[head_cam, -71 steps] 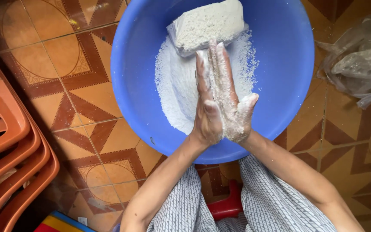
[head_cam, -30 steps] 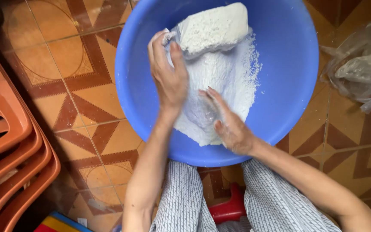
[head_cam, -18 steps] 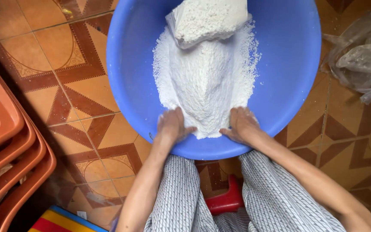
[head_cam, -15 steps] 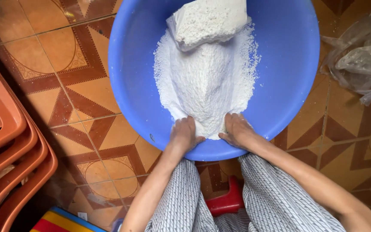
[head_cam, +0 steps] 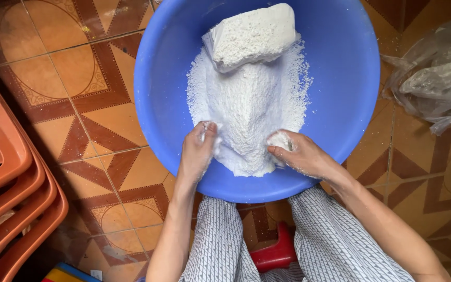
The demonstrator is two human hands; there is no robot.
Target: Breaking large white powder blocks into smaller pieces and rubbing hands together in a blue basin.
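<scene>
Moved since half a second ago: both hands, from the near rim further up into the heap, now at its two flanks.

Left hand [head_cam: 198, 151]: curled, fingers closed on loose white powder at the heap's left edge.
Right hand [head_cam: 297, 154]: cupped, gripping a small clump of powder at the heap's right edge.
White powder heap [head_cam: 249, 112]: ridged mound, centre of basin, running toward the near rim.
Compacted white block [head_cam: 251, 35]: at the far end of the heap, resting on it.
Blue plastic basin [head_cam: 345, 68]: round, on tiled floor [head_cam: 79, 104], between the knees.
Clear plastic bag [head_cam: 439, 78]: crumpled, right of basin.
Orange plastic chairs [head_cam: 11, 183]: stacked, far left.
Red stool [head_cam: 275, 253]: under the legs.
</scene>
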